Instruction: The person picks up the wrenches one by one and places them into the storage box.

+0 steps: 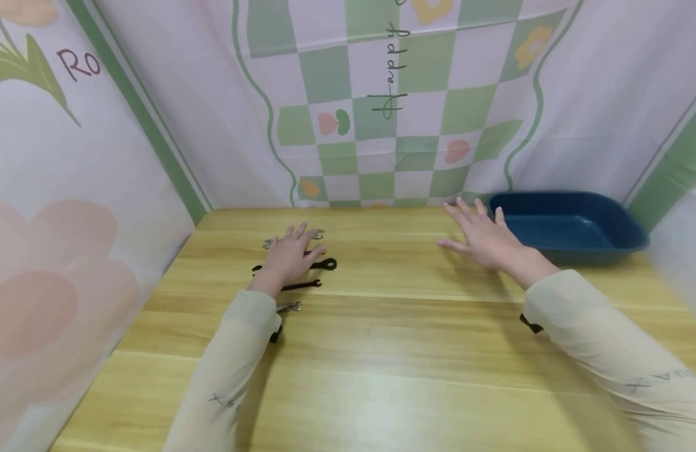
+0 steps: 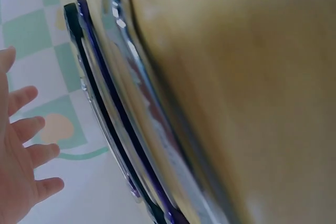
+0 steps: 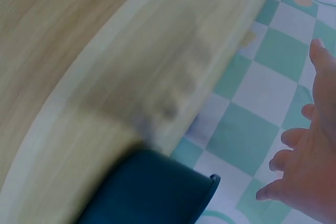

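- So my left hand (image 1: 288, 256) was spread wide over the wrenches, nothing in it — the wrist view had it clear of the metal.
- Wrenches sat in a stack of rows toward the worktop (image 1: 382, 358)'s left edge: a silver one (image 1: 317, 235) nearest the back edge, then a black ring-ended one (image 1: 328, 264), a thin dark one (image 1: 311, 285) and another silver one (image 1: 294, 307).
- Long axes ran roughly left-right, about parallel to the back edge, so they lay crosswise under my forearm.
- Right hand (image 1: 483, 240): also fanned out, holding zip, just beside the blue bin (image 1: 580, 255) at the back right corner — left hand was way nearer the wrenches.
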Motion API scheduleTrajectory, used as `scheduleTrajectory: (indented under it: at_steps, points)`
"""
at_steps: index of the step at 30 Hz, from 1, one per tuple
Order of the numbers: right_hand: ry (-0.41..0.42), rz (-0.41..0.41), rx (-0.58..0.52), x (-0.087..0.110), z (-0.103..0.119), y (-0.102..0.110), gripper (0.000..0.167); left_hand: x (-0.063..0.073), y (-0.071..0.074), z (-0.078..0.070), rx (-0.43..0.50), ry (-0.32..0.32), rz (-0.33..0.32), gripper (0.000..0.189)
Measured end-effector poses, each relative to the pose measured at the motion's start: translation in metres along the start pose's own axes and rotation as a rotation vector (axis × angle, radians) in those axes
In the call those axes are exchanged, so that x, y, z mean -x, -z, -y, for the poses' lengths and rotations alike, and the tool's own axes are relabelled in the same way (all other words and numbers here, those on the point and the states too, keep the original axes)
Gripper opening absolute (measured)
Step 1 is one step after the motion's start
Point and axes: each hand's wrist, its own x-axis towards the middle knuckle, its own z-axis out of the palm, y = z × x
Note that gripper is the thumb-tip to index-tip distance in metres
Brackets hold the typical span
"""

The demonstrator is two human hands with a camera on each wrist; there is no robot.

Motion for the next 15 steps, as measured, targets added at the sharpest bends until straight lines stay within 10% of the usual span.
scheduleTrajectory:
  at_steps: [15]
  points:
    - [-0.037,-0.001,-0.061,0.015,-0.026,0.010,0.101,0.009,0.005,0.020,0.027,-0.040,0.005,0.056]
